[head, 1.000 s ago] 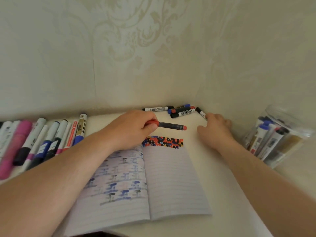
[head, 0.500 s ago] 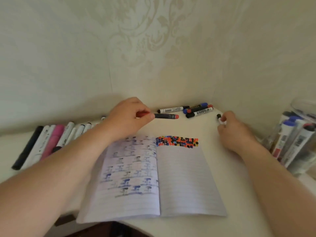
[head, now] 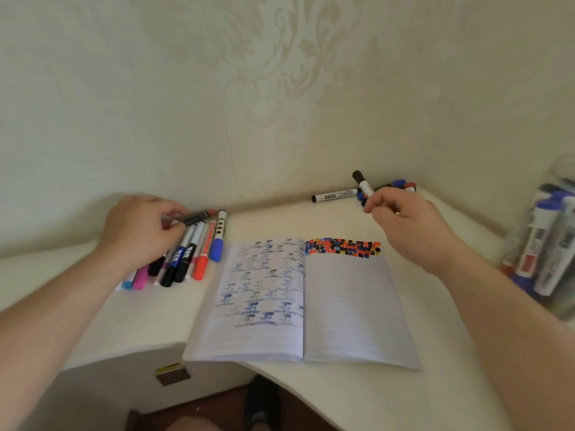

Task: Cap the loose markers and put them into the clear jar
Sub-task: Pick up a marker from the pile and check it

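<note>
Right grip (head: pixel 401 217) pinched a white marker (head: pixel 363 183) with a black cap, raised upright above the surface (head: pixel 270 222). Left grip (head: pixel 141 231) held a dark marker (head: pixel 199 216) with a red end over a row of capped markers (head: pixel 199 253). Right of the right grip, at the frame edge, stood the clear jar (head: pixel 553 244); between both grips lay an open notebook (head: pixel 342 306).

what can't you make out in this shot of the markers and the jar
Head view only:
- clear jar: cut off by the right edge; its mouth and marker count are unseen.
- Row of markers: far ends hidden under the left hand.
- Dark marker in that hand: blurred, cap state unclear.
- Black-capped marker in the right hand: lower end covered by fingers.
- Label print: too small.
</note>
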The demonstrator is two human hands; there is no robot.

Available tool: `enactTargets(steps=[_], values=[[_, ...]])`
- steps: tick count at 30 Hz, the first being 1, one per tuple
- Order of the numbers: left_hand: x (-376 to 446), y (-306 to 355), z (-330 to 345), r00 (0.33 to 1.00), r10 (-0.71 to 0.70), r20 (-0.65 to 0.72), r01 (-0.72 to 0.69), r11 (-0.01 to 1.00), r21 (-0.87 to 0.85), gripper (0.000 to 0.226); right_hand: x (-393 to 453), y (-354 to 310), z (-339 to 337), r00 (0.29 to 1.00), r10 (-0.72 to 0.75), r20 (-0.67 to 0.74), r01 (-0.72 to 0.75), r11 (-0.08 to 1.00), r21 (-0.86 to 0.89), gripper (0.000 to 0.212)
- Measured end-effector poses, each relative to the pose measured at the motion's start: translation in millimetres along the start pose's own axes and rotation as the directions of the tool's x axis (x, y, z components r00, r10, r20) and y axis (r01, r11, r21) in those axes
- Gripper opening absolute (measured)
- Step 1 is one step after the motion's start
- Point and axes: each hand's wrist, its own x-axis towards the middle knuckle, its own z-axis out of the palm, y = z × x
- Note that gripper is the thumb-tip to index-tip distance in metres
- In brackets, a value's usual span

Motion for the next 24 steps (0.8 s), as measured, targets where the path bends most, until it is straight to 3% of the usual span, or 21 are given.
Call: enactTargets(steps=[3,6,10,13,15,17,19,24], values=[[9.0,26.9,6.2,0.997,0.075,-0.032,-0.079,0.982,-0.173,0.026,-3.7,-3.4,3.9,0.994,-0.058,0.092,0.056,0.998,0.030,0.028],[15.4,80.2,16.5,0.961,0.267,-0.067,-0.273,0.899,-0.343,0.028,-4.9,-3.2,5.4,0.983,-0.070,0.170,0.066,0.997,0.027,0.046],[14.3,154.9,34.6,0.853,0.521,0.027,-0.449,0.759,-0.471,0.050,-0.8,1.7,4.9,0.980,-0.027,0.196,0.056,0.988,-0.146,0.035],[18.6,192.3,50.7,0.758,0.649,0.067,-0.566,0.705,-0.427,0.040,2.5,7.4,2.3,0.982,-0.009,0.190,0.051,0.975,-0.215,0.030],[23.8,205.9,59.8,0.738,0.669,0.087,-0.586,0.700,-0.409,0.028,4.1,9.8,0.2,0.979,0.013,0.202,0.049,0.953,-0.299,0.024],[26.2,210.5,69.5,0.753,0.652,0.091,-0.556,0.704,-0.442,0.022,5.6,9.8,0.1,0.978,0.017,0.206,0.091,0.858,-0.505,0.018],[24.7,211.1,76.4,0.769,0.633,0.083,-0.520,0.696,-0.495,0.026,4.1,2.9,3.0,0.979,-0.004,0.206,0.136,0.766,-0.629,0.026],[26.5,206.9,73.8,0.791,0.608,0.070,-0.493,0.701,-0.516,0.041,1.7,-6.2,12.1,0.975,-0.061,0.216,0.163,0.855,-0.493,0.022]])
